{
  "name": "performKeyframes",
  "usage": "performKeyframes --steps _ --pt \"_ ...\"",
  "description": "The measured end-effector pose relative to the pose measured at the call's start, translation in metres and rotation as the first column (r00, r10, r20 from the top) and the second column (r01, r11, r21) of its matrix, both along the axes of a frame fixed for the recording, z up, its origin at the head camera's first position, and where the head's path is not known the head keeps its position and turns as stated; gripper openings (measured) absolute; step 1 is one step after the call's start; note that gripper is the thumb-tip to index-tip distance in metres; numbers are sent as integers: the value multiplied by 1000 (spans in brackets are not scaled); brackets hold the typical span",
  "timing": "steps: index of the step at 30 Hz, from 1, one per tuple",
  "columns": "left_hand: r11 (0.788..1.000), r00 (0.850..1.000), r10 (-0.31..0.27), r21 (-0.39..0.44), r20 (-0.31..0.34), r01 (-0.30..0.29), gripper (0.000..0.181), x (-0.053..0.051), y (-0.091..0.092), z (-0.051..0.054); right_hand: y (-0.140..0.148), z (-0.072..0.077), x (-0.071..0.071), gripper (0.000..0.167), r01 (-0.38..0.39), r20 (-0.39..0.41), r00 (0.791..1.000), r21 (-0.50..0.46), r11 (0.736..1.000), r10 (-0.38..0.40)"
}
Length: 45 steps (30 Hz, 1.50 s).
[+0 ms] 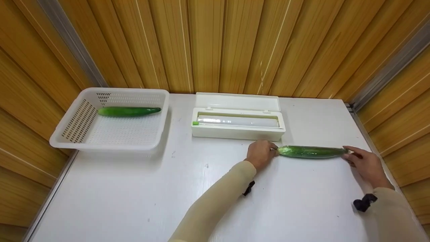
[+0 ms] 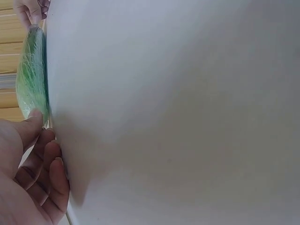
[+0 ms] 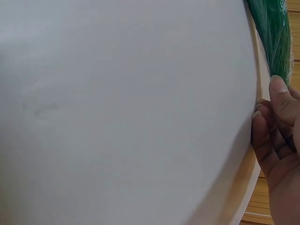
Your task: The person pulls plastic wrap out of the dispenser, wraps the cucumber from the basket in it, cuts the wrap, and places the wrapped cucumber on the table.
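A green cucumber [image 1: 310, 152] wrapped in clear film lies crosswise on the right part of the white table. My left hand [image 1: 261, 155] pinches its paler left end between thumb and fingers. At the darker right end, my right hand [image 1: 366, 165] pinches the tip in the same way. In the left wrist view the film on the cucumber [image 2: 33, 75] looks creased and shiny, and the left thumb [image 2: 33, 123] presses its near end. The right wrist view shows the right thumb [image 3: 281, 96] against the wrapped tip of the cucumber [image 3: 274, 40].
Behind my left hand stands a white film dispenser box [image 1: 238, 133], lid raised, with a roll of clear film [image 1: 235, 121] inside. A white plastic basket [image 1: 114, 146] at the left holds another cucumber [image 1: 129, 111]. Wood-patterned walls [image 1: 221, 47] border the table [image 1: 188, 181].
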<state>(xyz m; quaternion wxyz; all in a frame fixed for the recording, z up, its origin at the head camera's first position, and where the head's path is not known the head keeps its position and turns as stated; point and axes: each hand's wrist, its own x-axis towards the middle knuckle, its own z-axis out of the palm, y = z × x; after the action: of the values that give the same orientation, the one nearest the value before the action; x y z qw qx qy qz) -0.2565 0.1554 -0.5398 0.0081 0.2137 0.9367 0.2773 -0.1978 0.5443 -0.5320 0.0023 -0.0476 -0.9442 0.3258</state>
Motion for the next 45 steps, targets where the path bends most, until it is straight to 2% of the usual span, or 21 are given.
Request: performKeyframes --steps 9,19,26,45 --pt "1000 1000 -7 10 26 7 18 -1 3 2 3 2 1 49 -4 -4 1000 7 1000 4" --pt "1000 1000 -10 -29 2 10 17 -1 8 0 3 0 1 48 12 -10 1000 -11 1000 -12" --pt "999 1000 -7 -41 17 8 19 1 10 0 3 1 2 49 18 -13 1000 38 999 -18" --pt "998 1000 10 -60 2 -10 22 2 21 -1 1 2 1 54 51 16 999 51 997 -52"
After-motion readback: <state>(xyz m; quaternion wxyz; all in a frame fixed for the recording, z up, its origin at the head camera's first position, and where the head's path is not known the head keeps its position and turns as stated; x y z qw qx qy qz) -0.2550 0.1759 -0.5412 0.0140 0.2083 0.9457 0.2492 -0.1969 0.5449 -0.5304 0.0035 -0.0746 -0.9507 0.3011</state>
